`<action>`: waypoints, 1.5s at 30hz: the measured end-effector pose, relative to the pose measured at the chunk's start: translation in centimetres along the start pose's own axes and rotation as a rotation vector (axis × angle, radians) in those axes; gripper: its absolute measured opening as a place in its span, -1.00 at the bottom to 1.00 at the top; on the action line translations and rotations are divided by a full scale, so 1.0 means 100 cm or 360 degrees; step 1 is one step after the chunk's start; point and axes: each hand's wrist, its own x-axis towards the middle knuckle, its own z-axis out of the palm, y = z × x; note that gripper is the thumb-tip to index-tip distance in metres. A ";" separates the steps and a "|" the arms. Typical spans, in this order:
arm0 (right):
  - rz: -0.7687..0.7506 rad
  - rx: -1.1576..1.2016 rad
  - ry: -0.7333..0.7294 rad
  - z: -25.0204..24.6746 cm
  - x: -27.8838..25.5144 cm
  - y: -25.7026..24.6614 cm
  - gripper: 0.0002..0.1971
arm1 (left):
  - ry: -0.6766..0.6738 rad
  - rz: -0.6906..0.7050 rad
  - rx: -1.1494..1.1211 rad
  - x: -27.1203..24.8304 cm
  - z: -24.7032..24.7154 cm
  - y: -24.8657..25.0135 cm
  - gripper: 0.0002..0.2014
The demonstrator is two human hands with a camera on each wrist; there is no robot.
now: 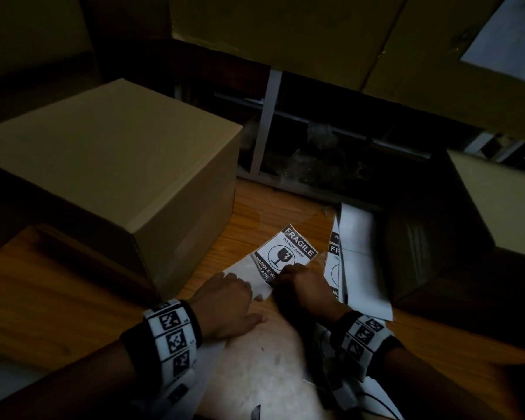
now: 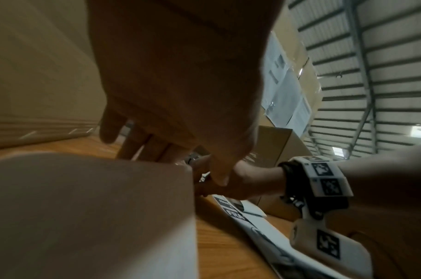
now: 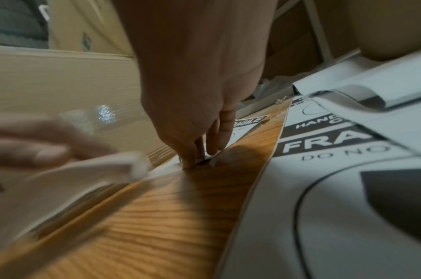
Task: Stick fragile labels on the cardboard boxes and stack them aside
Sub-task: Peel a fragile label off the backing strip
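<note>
Dim light covers a wooden tabletop with stacked cartons and a metal rack frame behind it. All positions below are referenced to the closed cardboard box, which stands on the tabletop with no label visible on its faces.

1. Fragile label: lies flat on the wood just to the right of the box's near corner, printed side up. Its near end is still joined to a white backing strip.
2. Right hand: positioned right of the box, at the label's near edge. In the right wrist view, the fingertips are bunched together and pinch that edge against the tabletop.
3. Left hand: positioned in front of the box's near corner. Its fingers lie extended and nearly flat, pressing down the backing strip; the thumb is spread toward the person. It grips nothing.
4. Label sheets: a loose pile farther right of the box, beyond the right hand, with further fragile prints partly showing.
5. Large paper sheet: lies nearer the person than the box, under both wrists.
</note>
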 end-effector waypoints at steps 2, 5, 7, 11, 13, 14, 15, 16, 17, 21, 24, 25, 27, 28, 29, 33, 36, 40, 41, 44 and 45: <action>-0.0050 -0.0031 -0.0005 0.001 -0.001 0.000 -0.75 | 0.0176 -0.0051 -0.0010 0.001 -0.001 0.002 -0.38; -0.0065 -0.0038 0.0029 0.005 -0.001 0.002 -0.70 | 0.0500 -0.0003 -0.0036 0.004 -0.004 0.009 -0.46; -0.0069 0.0001 0.0022 0.005 0.000 0.003 -0.67 | 0.0677 0.0035 -0.0077 0.007 0.002 0.013 -0.59; -0.0048 0.0104 -0.0031 0.000 0.000 0.001 -0.81 | 0.0781 0.0199 -0.0150 0.011 0.016 0.015 -0.62; 0.0024 0.0124 -0.0060 -0.002 0.002 0.001 -0.80 | 0.0708 0.0212 -0.0062 0.016 0.027 0.014 -0.63; 0.0050 0.0128 -0.0081 -0.002 0.003 0.001 -0.79 | 0.0668 0.0196 -0.0010 0.018 0.031 0.013 -0.66; 0.0066 0.0125 -0.0111 -0.002 0.005 0.002 -0.78 | 0.0630 0.0180 0.0026 0.019 0.035 0.013 -0.68; 0.0089 0.0114 -0.0158 -0.002 0.007 0.002 -0.77 | 0.0604 0.0168 0.0044 0.020 0.039 0.013 -0.70; 0.0110 0.0105 -0.0202 -0.003 0.009 0.002 -0.75 | 0.0591 0.0160 0.0051 0.020 0.043 0.013 -0.70; 0.0134 0.0144 -0.0291 -0.009 0.014 0.002 -0.81 | 0.0628 0.0133 0.0068 0.018 0.051 0.016 -0.66; 0.0098 0.0213 -0.0341 -0.014 0.017 0.002 -0.85 | 0.0653 0.0164 0.0042 0.018 0.054 0.016 -0.49; 0.0084 0.0210 -0.0363 -0.015 0.018 0.002 -0.84 | 0.0656 0.0179 0.0034 0.018 0.055 0.015 -0.46; 0.0040 0.0203 -0.0405 -0.016 0.021 0.003 -0.85 | 0.0658 0.0214 0.0038 0.018 0.057 0.015 -0.47; -0.0007 0.0212 -0.0429 -0.017 0.022 0.004 -0.85 | 0.0650 0.0229 0.0044 0.017 0.057 0.014 -0.48; -0.0062 0.0216 -0.0453 -0.018 0.024 0.005 -0.86 | 0.0639 0.0238 0.0048 0.017 0.058 0.014 -0.49; -0.0188 0.0242 -0.0558 -0.021 0.030 0.007 -0.85 | 0.0619 0.0256 0.0021 0.017 0.059 0.012 -0.45; -0.0196 0.0192 -0.0623 -0.023 0.035 0.006 -0.86 | 0.0628 0.0243 -0.0034 0.017 0.057 0.010 -0.44; -0.0043 0.0257 -0.0676 -0.022 0.041 0.011 -0.88 | 0.0608 0.0220 -0.0109 0.014 0.053 0.008 -0.46; -0.0012 0.0287 -0.0692 -0.022 0.042 0.012 -0.88 | 0.0586 0.0211 -0.0133 0.013 0.052 0.008 -0.47; 0.0072 0.0339 -0.0709 -0.022 0.041 0.012 -0.89 | 0.0528 0.0175 -0.0211 0.011 0.050 0.008 -0.49; 0.0088 0.0345 -0.0710 -0.021 0.041 0.012 -0.89 | 0.0516 0.0168 -0.0217 0.010 0.050 0.008 -0.50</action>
